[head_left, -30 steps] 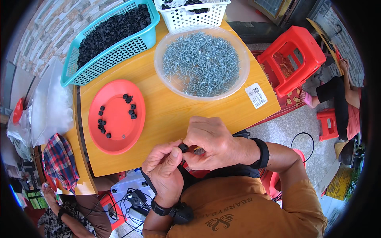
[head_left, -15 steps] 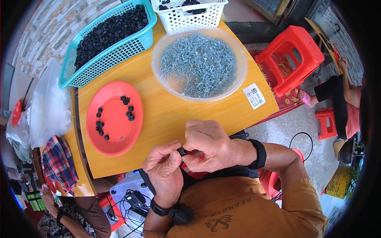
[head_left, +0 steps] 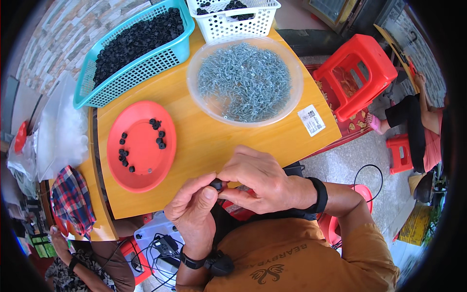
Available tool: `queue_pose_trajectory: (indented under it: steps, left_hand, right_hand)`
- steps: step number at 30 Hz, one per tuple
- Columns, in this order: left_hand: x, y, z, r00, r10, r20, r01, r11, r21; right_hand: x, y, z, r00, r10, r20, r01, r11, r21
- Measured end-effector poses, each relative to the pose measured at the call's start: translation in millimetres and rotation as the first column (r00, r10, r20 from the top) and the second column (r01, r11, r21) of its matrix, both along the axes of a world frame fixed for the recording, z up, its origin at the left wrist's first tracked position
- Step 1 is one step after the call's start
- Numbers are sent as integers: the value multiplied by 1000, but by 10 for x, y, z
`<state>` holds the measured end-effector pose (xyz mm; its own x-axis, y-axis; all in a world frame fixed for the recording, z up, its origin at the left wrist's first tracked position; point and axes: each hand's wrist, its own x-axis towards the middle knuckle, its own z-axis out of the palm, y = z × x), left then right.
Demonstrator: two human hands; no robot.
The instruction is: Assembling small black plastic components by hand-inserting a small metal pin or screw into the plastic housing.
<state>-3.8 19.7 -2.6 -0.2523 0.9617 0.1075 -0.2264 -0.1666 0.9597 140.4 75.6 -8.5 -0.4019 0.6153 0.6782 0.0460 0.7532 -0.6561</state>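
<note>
Fingers of the left hand (head_left: 193, 210) and right hand (head_left: 260, 181) are clamped together on a small, round black cap (head_left: 217, 184), mostly hidden.

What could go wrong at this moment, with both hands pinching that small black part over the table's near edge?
The small black part is held only between the fingertips of the left hand and right hand, right at the edge of the wooden table; if it slips, it would likely fall past the edge. The clear bowl of screws sits just ahead of the hands, so a hasty reach might knock it.
</note>
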Motion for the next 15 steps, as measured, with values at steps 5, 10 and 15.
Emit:
queue_pose_trajectory:
  steps: [5, 10, 15]
  left_hand:
    - [-66, 68, -64, 914, -145, 380, 166, 986, -24]
    - [-70, 79, -113, 924, -114, 365, 130, 991, -18]
    - [-54, 85, -132, 923, -48, 381, 74, 996, -54]
  right_hand:
    - [-10, -47, 75, 999, -8, -46, 7, 1000, -28]
    - [-27, -54, 97, 997, -67, -38, 66, 997, -30]
    - [-45, -66, 101, 994, -110, -26, 108, 993, -46]
